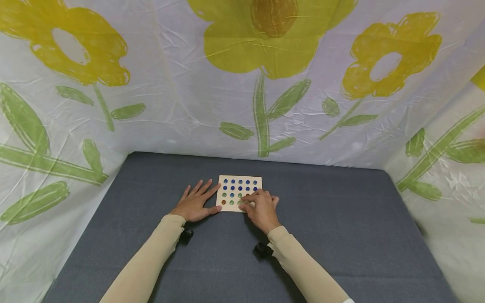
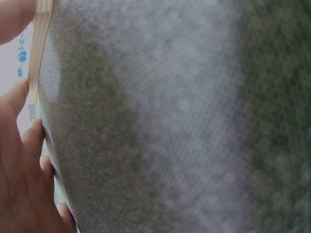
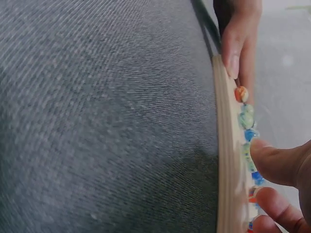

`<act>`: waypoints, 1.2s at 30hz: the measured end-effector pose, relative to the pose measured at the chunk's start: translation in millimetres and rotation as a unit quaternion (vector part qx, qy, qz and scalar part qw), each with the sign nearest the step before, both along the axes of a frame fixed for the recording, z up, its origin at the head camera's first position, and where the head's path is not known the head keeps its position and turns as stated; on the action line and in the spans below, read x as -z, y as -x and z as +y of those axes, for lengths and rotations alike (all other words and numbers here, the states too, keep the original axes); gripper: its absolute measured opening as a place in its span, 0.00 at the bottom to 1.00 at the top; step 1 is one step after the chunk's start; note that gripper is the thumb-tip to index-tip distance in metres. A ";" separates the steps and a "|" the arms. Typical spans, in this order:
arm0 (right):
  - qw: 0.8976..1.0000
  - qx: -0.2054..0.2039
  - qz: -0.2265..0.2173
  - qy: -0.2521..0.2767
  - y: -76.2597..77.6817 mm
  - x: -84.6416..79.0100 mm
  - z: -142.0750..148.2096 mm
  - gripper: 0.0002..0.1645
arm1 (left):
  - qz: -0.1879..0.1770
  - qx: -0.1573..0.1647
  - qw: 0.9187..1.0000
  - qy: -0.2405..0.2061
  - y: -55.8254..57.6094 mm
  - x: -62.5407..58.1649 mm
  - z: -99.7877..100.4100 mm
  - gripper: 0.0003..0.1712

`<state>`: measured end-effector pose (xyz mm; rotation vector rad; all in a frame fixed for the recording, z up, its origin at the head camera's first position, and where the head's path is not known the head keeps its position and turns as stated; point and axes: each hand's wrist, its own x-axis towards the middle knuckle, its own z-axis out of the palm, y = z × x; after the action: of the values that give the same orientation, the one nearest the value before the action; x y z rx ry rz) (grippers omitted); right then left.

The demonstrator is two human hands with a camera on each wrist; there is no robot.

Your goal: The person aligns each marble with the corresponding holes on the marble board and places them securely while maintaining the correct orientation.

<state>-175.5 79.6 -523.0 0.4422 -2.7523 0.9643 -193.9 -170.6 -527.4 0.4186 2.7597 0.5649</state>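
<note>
A pale wooden board (image 1: 227, 208) lies on the table, holding rows of glass marbles. Blue marbles (image 1: 240, 188) fill the two far rows; green, blue and orange ones sit in the nearer rows. My left hand (image 1: 194, 205) rests at the board's left side, fingers spread, with thumb and index finger touching its edge. My right hand (image 1: 262, 210) is over the near right part, thumb and index finger pinching a green marble (image 3: 247, 151) at the board. Its other fingers, bent above the board, hide several marbles. An orange marble (image 3: 241, 94) sits near the left thumb in the right wrist view.
Dark grey cloth (image 1: 341, 235) covers the table around the board. A white curtain (image 1: 170, 105) printed with yellow flowers stands behind the table and along both sides. Small black devices (image 1: 262, 250) are on the undersides of both wrists.
</note>
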 end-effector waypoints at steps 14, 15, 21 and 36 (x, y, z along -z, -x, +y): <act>0.999 -0.011 -0.021 0.027 0.3 -9.8 18.3 0.12 | -0.004 0.005 1.000 0.003 -1.9 -5.8 1.3 0.48; 0.999 -0.012 -0.021 0.027 0.1 -10.1 19.9 0.12 | -0.004 0.005 1.000 0.004 -1.6 -5.7 1.3 0.48; 0.999 -0.011 -0.017 0.033 0.0 -10.8 29.6 0.12 | -0.007 0.003 1.000 0.007 -1.8 -6.5 0.9 0.48; 0.999 0.012 -0.020 0.025 -0.7 -13.8 52.9 0.15 | -0.004 0.003 1.000 0.005 -0.9 -4.6 0.5 0.48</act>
<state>-174.8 132.5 -509.2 0.3836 -2.7547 1.0452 -193.0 -170.2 -522.8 0.4205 2.7515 0.5499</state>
